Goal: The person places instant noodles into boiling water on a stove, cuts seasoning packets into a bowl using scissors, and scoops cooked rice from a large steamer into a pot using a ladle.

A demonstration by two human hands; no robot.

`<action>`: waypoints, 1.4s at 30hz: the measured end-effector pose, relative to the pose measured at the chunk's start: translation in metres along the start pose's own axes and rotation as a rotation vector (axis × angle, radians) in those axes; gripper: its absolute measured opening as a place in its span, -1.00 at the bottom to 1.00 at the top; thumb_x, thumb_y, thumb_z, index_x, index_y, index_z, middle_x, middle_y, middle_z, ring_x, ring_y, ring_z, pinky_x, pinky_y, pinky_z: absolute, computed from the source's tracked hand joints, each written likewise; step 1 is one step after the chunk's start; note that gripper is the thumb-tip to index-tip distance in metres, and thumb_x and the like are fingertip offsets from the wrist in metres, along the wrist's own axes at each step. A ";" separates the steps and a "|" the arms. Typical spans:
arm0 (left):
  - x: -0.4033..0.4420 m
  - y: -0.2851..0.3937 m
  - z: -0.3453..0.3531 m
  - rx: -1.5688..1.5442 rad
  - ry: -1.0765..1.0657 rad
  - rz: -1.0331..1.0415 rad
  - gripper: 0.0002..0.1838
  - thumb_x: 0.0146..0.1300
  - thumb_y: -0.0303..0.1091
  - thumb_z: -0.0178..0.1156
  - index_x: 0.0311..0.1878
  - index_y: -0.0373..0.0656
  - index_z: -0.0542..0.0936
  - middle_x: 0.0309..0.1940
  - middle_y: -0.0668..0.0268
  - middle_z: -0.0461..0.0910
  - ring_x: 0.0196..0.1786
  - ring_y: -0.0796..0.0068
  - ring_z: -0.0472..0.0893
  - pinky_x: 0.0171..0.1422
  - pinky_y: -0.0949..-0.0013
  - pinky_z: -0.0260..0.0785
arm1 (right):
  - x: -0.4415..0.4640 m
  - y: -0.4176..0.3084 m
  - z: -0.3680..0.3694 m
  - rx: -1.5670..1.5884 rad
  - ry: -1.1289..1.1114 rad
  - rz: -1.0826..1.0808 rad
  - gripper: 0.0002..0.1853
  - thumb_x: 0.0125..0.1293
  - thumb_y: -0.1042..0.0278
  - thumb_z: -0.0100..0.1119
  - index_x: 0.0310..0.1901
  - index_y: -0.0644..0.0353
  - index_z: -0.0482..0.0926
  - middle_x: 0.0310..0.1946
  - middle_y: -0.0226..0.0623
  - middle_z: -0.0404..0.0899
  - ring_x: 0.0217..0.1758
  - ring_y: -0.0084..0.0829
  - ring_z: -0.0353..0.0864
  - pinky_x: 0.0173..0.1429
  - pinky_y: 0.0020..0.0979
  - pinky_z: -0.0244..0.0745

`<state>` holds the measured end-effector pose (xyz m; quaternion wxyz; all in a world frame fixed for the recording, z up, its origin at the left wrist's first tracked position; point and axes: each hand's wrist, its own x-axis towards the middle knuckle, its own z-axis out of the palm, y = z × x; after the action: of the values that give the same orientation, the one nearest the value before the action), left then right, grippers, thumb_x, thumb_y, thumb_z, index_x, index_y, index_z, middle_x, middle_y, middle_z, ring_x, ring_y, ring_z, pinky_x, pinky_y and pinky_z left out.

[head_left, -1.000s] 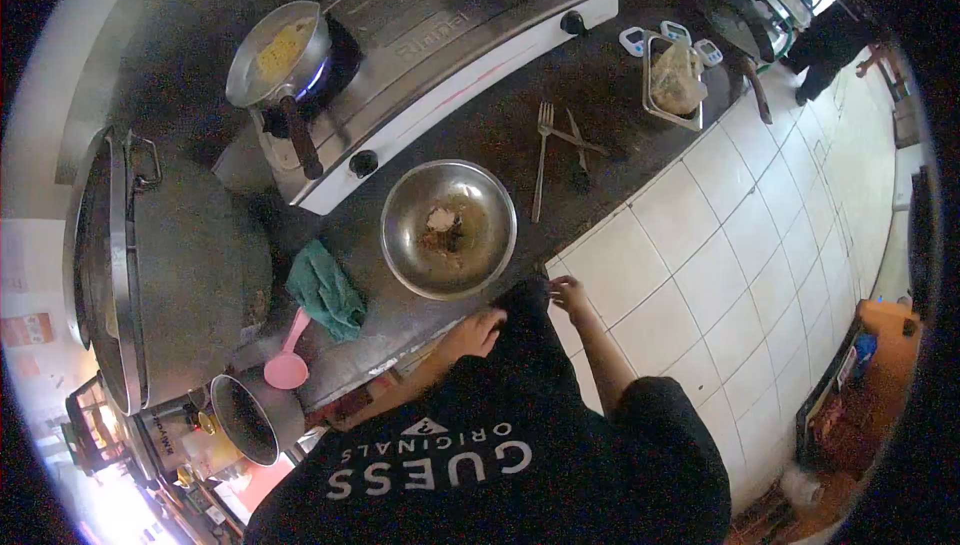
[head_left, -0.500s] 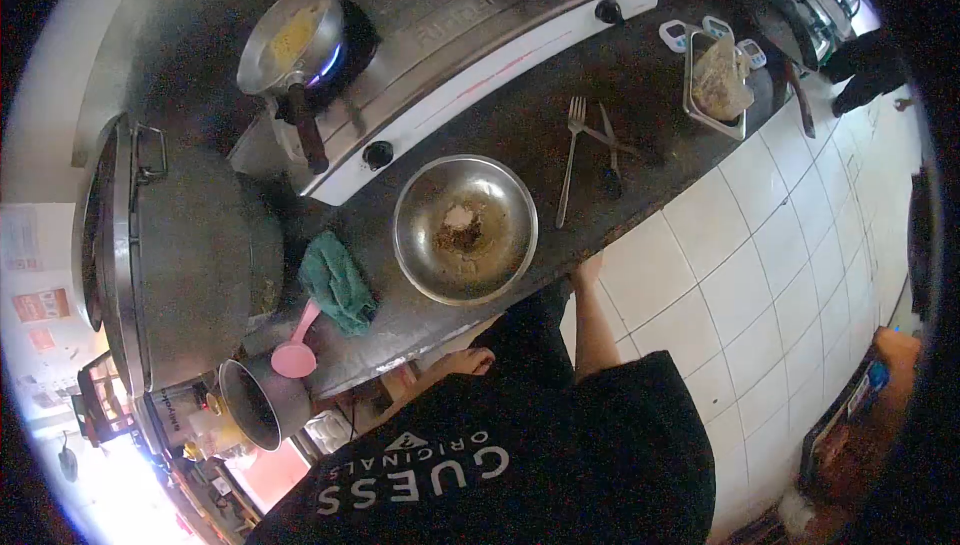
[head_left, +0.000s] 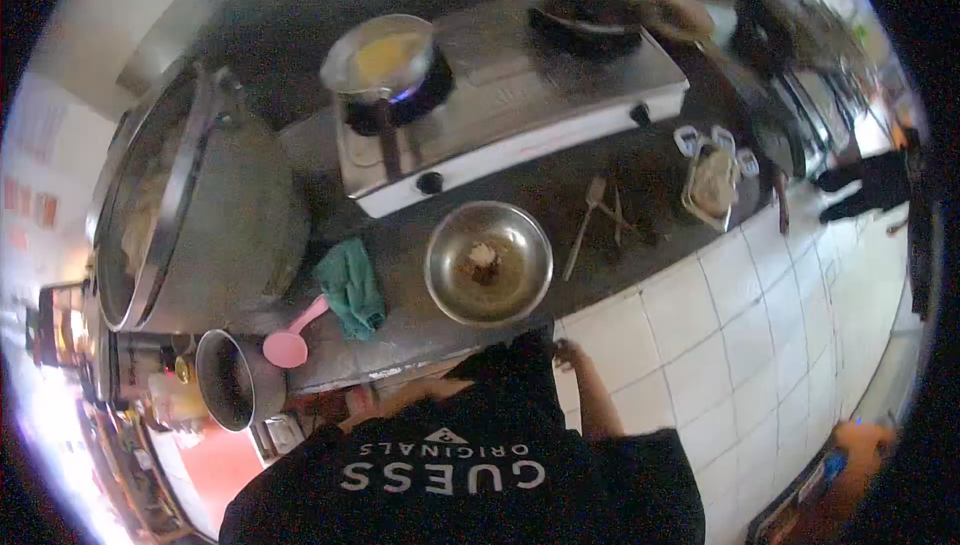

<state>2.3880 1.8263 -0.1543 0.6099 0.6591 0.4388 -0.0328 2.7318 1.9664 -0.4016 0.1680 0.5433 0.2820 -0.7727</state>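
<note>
Grip unclear, right hand (head_left: 569,353) hangs by dark counter (head_left: 405,280), over tiled floor (head_left: 695,330).

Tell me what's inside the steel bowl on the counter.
The steel bowl holds a small pale heap touching a dark brown patch, low in the middle. I can't tell what either is, and they cover the bit of bottom beneath them.

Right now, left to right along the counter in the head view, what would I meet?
Large metal pot → pink scoop → green cloth → steel bowl → fork → small metal tray. Left out the utensils crossing beside the fork; their order is unclear.
</note>
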 end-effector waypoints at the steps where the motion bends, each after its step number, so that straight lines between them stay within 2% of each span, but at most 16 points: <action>1: -0.008 -0.002 0.001 -0.022 0.017 -0.002 -0.56 0.23 -0.09 0.14 0.09 -0.06 0.34 -0.03 0.17 0.41 0.05 0.22 0.46 0.08 0.18 0.33 | -0.022 0.002 0.008 -0.017 -0.024 0.008 -0.69 0.31 0.00 -0.11 0.00 -0.09 0.36 -0.23 -0.41 0.51 -0.24 -0.22 0.55 -0.33 0.00 0.49; 3: -0.019 -0.008 -0.001 -0.055 0.058 -0.019 -0.54 0.22 -0.08 0.14 0.11 -0.04 0.32 0.00 0.18 0.39 0.07 0.22 0.44 0.10 0.17 0.32 | -0.061 0.020 0.018 0.018 -0.090 0.027 -0.56 0.31 -0.10 -0.14 0.09 -0.03 0.37 0.01 -0.27 0.43 -0.03 -0.16 0.47 -0.08 0.16 0.44; 5: -0.030 -0.012 -0.002 -0.085 0.102 -0.048 -0.53 0.22 -0.07 0.14 0.13 -0.03 0.31 0.03 0.18 0.37 0.09 0.22 0.42 0.12 0.16 0.31 | -0.106 0.007 0.049 -0.136 0.067 0.049 -0.42 0.22 -0.20 -0.04 0.15 0.01 0.41 -0.06 -0.24 0.54 -0.35 -0.17 0.60 -0.33 0.08 0.51; 8: -0.035 -0.015 0.003 -0.119 0.157 -0.077 -0.50 0.22 -0.04 0.14 0.16 -0.01 0.29 0.07 0.19 0.33 0.13 0.22 0.39 0.14 0.15 0.29 | -0.170 -0.006 0.046 -0.507 0.133 -0.125 -0.55 0.31 0.01 -0.03 0.14 0.07 0.41 -0.06 -0.21 0.55 -0.25 -0.22 0.61 -0.26 -0.05 0.56; 11: -0.035 -0.017 0.003 -0.166 0.210 -0.092 -0.47 0.21 -0.02 0.14 0.18 0.02 0.27 0.11 0.20 0.30 0.16 0.23 0.37 0.17 0.14 0.27 | -0.296 -0.118 0.077 -0.573 -0.099 0.167 -0.66 0.36 0.20 -0.07 0.08 0.12 0.46 -0.14 -0.21 0.59 -0.28 -0.27 0.63 -0.24 -0.27 0.58; 13: -0.036 -0.018 0.004 -0.213 0.236 -0.092 -0.45 0.21 -0.01 0.14 0.20 0.03 0.26 0.14 0.21 0.28 0.18 0.23 0.35 0.19 0.13 0.25 | -0.352 -0.172 0.070 -0.618 -0.175 -0.067 -0.71 0.33 0.17 -0.03 -0.03 0.09 0.55 -0.29 -0.25 0.63 -0.30 -0.31 0.63 -0.25 -0.35 0.57; 14: -0.039 -0.018 0.006 -0.242 0.248 -0.094 -0.44 0.21 0.00 0.14 0.21 0.04 0.25 0.15 0.21 0.27 0.19 0.23 0.34 0.20 0.12 0.25 | -0.370 -0.185 0.055 -0.633 -0.265 -0.647 -0.65 0.28 0.04 0.02 -0.20 0.17 0.61 -0.42 -0.25 0.63 -0.33 -0.32 0.64 -0.26 -0.36 0.55; 15: -0.042 -0.019 0.007 -0.274 0.271 -0.091 -0.43 0.21 0.01 0.14 0.22 0.05 0.25 0.17 0.21 0.26 0.21 0.23 0.33 0.20 0.12 0.24 | -0.366 -0.206 0.051 -0.789 0.248 -0.644 -0.71 0.31 0.15 0.04 -0.35 0.23 0.56 -0.48 -0.27 0.63 -0.49 -0.54 0.62 -0.46 -0.58 0.49; 17: -0.050 -0.019 0.014 -0.368 0.338 -0.082 -0.41 0.21 0.02 0.14 0.24 0.06 0.23 0.20 0.22 0.24 0.23 0.23 0.32 0.22 0.11 0.23 | -0.354 -0.244 0.045 -0.895 0.838 -0.938 -0.72 0.26 0.16 0.08 -0.38 0.23 0.56 -0.45 -0.18 0.64 -0.43 -0.36 0.67 -0.41 -0.43 0.55; 20: -0.069 -0.022 0.027 -0.629 0.526 -0.077 -0.38 0.20 0.04 0.14 0.27 0.08 0.21 0.24 0.23 0.21 0.26 0.23 0.29 0.25 0.10 0.21 | -0.345 -0.287 0.074 -1.155 1.310 -0.684 -0.73 0.20 0.19 0.11 -0.40 0.26 0.57 -0.41 -0.06 0.63 -0.34 -0.13 0.66 -0.31 -0.23 0.57; 26: -0.103 -0.012 0.060 -1.791 1.391 -0.153 -0.27 0.19 0.13 0.12 0.37 0.17 0.12 0.39 0.27 0.06 0.39 0.23 0.16 0.34 0.03 0.11 | -0.308 -0.310 0.066 -1.171 1.312 -0.750 -0.72 0.14 0.21 0.06 -0.43 0.30 0.56 -0.42 0.05 0.60 -0.32 -0.06 0.64 -0.26 -0.15 0.55; 29: -0.126 0.012 0.046 -2.170 1.623 0.133 -0.15 0.14 0.24 0.10 0.42 0.20 0.00 0.45 0.32 -0.12 0.43 0.21 0.05 0.35 -0.06 0.05 | -0.286 -0.316 0.020 -0.880 1.135 -0.801 -0.76 0.14 0.27 0.04 -0.39 0.32 0.50 -0.47 0.06 0.57 -0.38 -0.07 0.63 -0.32 -0.18 0.54; 31: -0.125 -0.007 0.038 -2.071 1.556 0.161 -0.14 0.14 0.29 0.07 0.41 0.15 0.03 0.42 0.28 -0.02 0.41 0.20 0.07 0.33 -0.06 0.07 | -0.335 -0.318 0.034 -0.357 0.750 -0.619 -0.75 0.12 0.32 0.06 -0.33 0.40 0.47 -0.47 0.14 0.54 -0.31 -0.01 0.61 -0.19 -0.14 0.50; 34: -0.120 -0.009 0.013 -1.844 1.589 0.399 -0.16 0.15 0.34 0.00 0.39 0.05 0.12 0.36 0.28 0.13 0.40 0.19 0.10 0.35 -0.10 0.00 | -0.400 -0.332 0.061 -0.706 1.009 -0.502 -0.79 0.14 0.35 0.07 -0.28 0.34 0.43 -0.54 -0.03 0.52 -0.44 -0.21 0.59 -0.31 -0.24 0.48; 37: -0.099 -0.036 0.010 -2.005 1.825 0.128 -0.13 0.16 0.37 -0.03 0.39 -0.02 0.13 0.38 0.30 0.10 0.37 0.15 0.14 0.35 -0.04 -0.01 | -0.395 -0.341 0.023 -1.285 1.429 -1.293 -0.84 0.17 0.40 0.07 -0.23 0.25 0.45 -0.55 -0.18 0.50 -0.52 -0.42 0.53 -0.45 -0.36 0.42; 42: -0.119 -0.025 0.012 -1.927 1.619 -0.038 0.05 0.10 0.42 -0.02 0.42 -0.22 0.00 0.41 0.21 0.00 0.35 0.08 0.18 0.37 0.14 0.02 | -0.475 -0.439 0.142 -0.882 0.916 -1.389 -0.87 0.23 0.50 0.03 -0.19 0.19 0.48 -0.56 -0.33 0.51 -0.54 -0.55 0.47 -0.49 -0.45 0.37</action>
<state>2.3052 1.7493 -0.1082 0.3984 -0.2282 0.5416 0.7042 2.5455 2.2008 0.1885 -0.2670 0.3920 0.8486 -0.2345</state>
